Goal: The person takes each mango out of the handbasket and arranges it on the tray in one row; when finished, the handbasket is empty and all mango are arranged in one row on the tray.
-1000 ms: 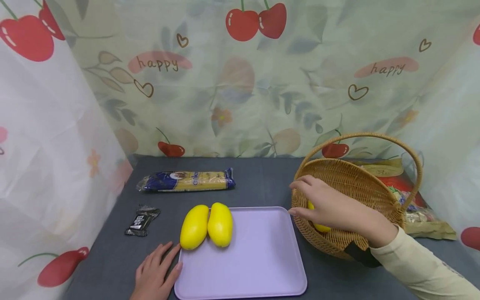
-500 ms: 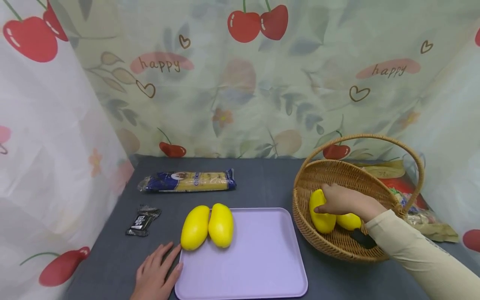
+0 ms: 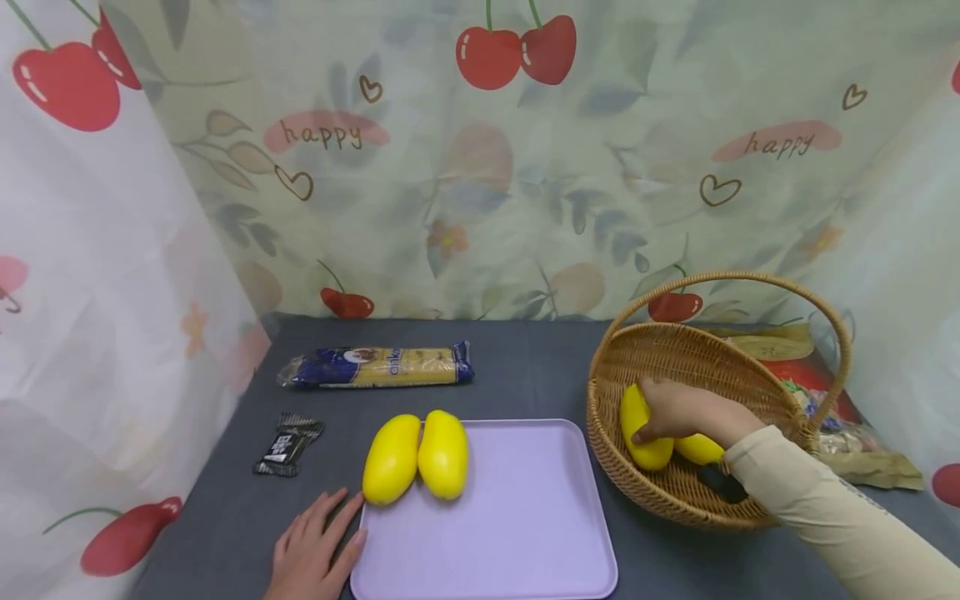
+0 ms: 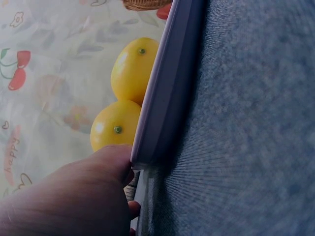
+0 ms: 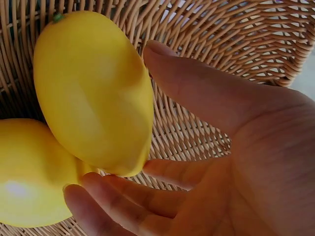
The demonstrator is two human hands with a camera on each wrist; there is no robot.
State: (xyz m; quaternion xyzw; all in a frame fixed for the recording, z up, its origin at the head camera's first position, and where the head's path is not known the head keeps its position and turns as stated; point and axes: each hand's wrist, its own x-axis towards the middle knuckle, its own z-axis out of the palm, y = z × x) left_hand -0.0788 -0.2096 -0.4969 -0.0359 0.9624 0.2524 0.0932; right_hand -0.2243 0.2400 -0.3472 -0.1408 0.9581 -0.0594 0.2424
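My right hand [image 3: 678, 408] reaches into the wicker basket [image 3: 663, 346], its thumb and fingers around a yellow mango [image 5: 93, 93]. In the right wrist view the thumb is at one side of this mango and the fingertips are near its lower end. A second mango [image 5: 27, 167] lies against it in the basket. My left hand [image 3: 311, 546] rests at the left edge of the lilac tray [image 3: 517, 517], fingers extended and thumb against the rim. Two more mangoes, one left [image 3: 392, 462] and one right [image 3: 443, 454], lie side by side at the tray's back left corner.
A pasta packet [image 3: 382, 366] lies at the back left, with a small black wrapped packet [image 3: 287, 446] in front of it. Behind the basket is a red and brown bag [image 3: 862, 467]. Something black [image 3: 722, 482] shows by the right wrist. Printed curtains enclose the table.
From above the basket's left rim, my right hand has moved right and down into the basket and closed around a mango. The left hand has stayed at the tray.
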